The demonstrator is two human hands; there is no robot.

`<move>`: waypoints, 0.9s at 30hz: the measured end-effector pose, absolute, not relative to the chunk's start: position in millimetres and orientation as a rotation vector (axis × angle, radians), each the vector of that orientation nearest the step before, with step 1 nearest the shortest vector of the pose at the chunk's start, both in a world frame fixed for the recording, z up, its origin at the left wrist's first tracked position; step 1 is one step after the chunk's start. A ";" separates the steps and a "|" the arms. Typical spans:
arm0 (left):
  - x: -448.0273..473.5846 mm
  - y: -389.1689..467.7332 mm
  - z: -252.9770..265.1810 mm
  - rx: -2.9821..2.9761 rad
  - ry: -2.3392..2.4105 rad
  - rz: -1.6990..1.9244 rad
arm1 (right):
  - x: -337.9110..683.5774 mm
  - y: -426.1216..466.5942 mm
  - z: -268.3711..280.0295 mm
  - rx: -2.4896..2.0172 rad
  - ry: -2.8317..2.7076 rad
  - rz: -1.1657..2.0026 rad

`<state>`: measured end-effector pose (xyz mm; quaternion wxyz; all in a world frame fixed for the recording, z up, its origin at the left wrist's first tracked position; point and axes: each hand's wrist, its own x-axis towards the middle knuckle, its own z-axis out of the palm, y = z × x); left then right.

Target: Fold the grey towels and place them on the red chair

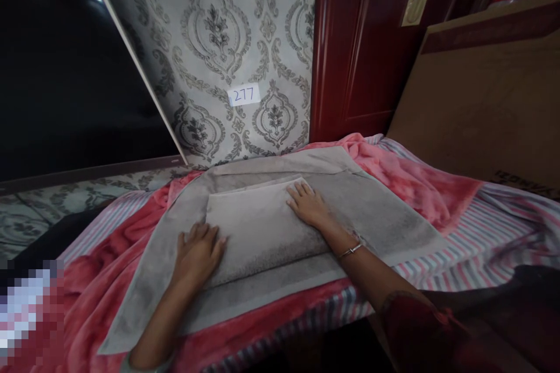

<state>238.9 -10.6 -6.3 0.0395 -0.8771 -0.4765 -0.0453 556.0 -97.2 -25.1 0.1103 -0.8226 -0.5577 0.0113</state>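
Note:
A folded light-grey towel (258, 227) lies in the middle of a larger grey cloth (385, 215) that is spread out flat. My left hand (199, 253) rests at the folded towel's left edge, fingers spread, partly on the cloth beneath. Near the towel's far right corner lies my right hand (308, 204), its fingers stretched out flat on top. Neither hand grips anything. A thin bracelet (351, 249) circles my right wrist.
Under the grey cloth are a red-pink blanket (100, 285) and a striped sheet (485, 239). A television (79, 70) stands at the left. A large cardboard box (485, 99) leans at the right by a dark red door (350, 41). A paper label (244, 94) marks the patterned wall.

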 end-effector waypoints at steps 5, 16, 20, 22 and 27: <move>305.7 5.9 21.0 -2.953 -1.203 -0.040 | 554.8 -97.2 -24.8 -2.427 -1.635 0.025; 342.4 51.5 -7.6 -2.826 -1.332 -0.111 | 558.3 -96.3 -27.9 -2.402 -1.640 0.039; 340.1 51.8 -9.0 -2.819 -1.320 -0.094 | 558.6 -96.2 -27.4 -2.426 -1.648 0.044; 340.2 52.1 -8.6 -2.818 -1.320 -0.101 | 559.3 -94.1 -23.2 -2.445 -1.665 0.067; 340.6 51.4 -7.6 -2.836 -1.322 -0.129 | 552.5 -71.7 -3.6 -2.395 -1.816 0.123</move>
